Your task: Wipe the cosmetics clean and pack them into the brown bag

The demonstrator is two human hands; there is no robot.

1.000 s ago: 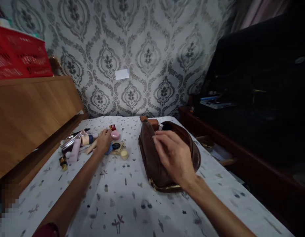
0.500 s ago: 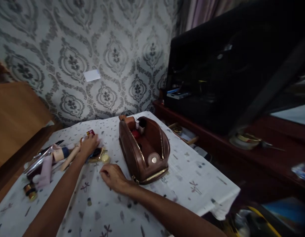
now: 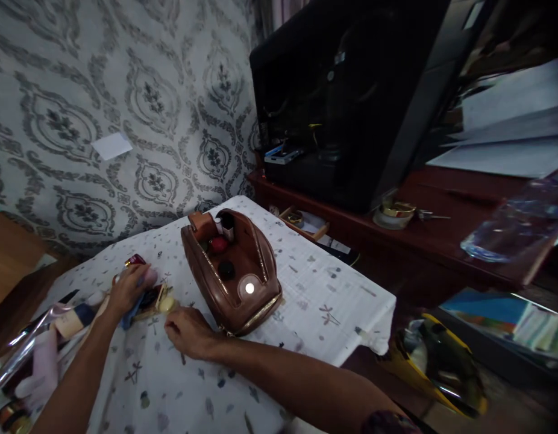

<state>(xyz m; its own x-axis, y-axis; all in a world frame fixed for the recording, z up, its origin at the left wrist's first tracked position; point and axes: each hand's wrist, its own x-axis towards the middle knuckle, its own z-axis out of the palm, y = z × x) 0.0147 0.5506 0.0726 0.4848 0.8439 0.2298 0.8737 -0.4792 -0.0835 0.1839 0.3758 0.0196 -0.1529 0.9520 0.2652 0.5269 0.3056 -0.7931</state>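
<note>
My left hand reaches into the loose cosmetics at the left, its fingers bent downward and closed. A rounded pink item touches its fingertips, and a dark red item with a gold end lies just beyond; what the fingers hold is hidden. My right hand rests on the cloth with curled fingers and nothing visible in them. Near its knuckles is a round cream-coloured item. The brown cosmetic bag stands unzipped to the right, holding a red item, a black round piece and a small white-capped tube.
A patterned white cloth covers the table. Tubes and bottles, including a beige tube with a dark cap, lie at the left. To the right are a dark red cabinet, a large black screen and a partly open drawer.
The view has turned right, so the bag and table appear further left. My left hand stays among the cosmetics, now beside the pink item; my right hand remains curled near the bag.
</note>
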